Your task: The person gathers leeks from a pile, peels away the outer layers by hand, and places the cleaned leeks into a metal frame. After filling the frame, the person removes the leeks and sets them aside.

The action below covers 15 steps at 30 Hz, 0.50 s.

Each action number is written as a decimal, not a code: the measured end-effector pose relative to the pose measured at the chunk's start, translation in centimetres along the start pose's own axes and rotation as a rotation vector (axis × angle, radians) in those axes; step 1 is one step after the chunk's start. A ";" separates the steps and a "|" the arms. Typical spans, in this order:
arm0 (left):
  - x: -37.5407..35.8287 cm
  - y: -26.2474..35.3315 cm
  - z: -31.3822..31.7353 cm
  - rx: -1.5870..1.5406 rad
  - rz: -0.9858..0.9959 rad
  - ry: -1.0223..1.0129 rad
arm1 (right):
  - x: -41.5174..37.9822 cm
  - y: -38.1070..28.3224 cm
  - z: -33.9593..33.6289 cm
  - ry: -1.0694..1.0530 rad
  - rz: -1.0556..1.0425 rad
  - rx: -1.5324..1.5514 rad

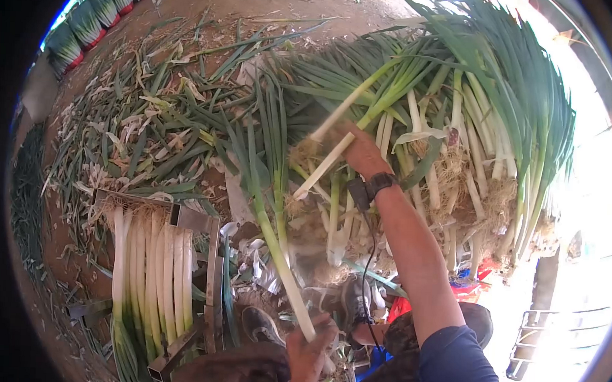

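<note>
Left hand (pixel 311 346) grips a long leek (pixel 287 276) by its white end, right hand (pixel 364 155) grips a second leek (pixel 332 158) beside the leek pile (pixel 480 123).

1. Daylight floods in hardest from my right, washing the ground around the metal rack (pixel 557 328) to white glare
2. A smaller bright patch shows at upper left
3. Stacked leeks (pixel 537 132) have a hazy sheen; the dark sleeve (pixel 458 365) and trousers (pixel 239 367) sit dimmer
4. The right hand (pixel 361 151) looks soft and smeared
5. Edges bow, closed in by a black round border
</note>
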State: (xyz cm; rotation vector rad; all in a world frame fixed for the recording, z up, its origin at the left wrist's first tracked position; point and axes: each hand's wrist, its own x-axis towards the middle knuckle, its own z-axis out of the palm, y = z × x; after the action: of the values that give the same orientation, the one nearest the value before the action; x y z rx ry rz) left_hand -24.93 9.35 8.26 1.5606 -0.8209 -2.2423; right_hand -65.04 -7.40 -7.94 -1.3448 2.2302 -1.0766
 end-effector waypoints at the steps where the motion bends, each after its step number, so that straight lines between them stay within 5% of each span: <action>1: -0.2 0.2 0.0 0.006 -0.013 -0.003 | -0.1 0.3 0.7 0.041 0.035 0.455; 2: -0.3 0.3 0.0 0.008 -0.026 -0.005 | -0.1 0.3 1.2 0.077 0.069 0.910; 3: -0.3 -0.1 -0.4 0.005 -0.024 0.001 | -2.2 -2.5 0.2 0.090 -0.120 0.399; 4: -0.2 -0.7 -0.8 0.025 0.013 0.019 | -2.2 -3.4 0.7 0.086 -0.120 0.404; 6: 0.0 -1.1 -1.2 0.042 0.047 0.028 | -1.8 -3.3 1.6 0.223 0.547 1.068; 9: 0.2 -0.8 -1.1 -0.043 0.126 -0.047 | -2.0 -2.5 2.3 0.297 0.553 0.999; 15: 0.5 1.1 0.3 -0.012 -0.043 -0.067 | 1.5 -3.8 4.1 0.430 0.547 1.025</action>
State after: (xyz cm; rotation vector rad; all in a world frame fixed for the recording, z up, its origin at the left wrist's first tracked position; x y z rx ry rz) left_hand -25.43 8.32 8.60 1.5188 -0.7983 -2.3370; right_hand -61.00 -11.52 -7.66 -0.0793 1.6169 -1.9561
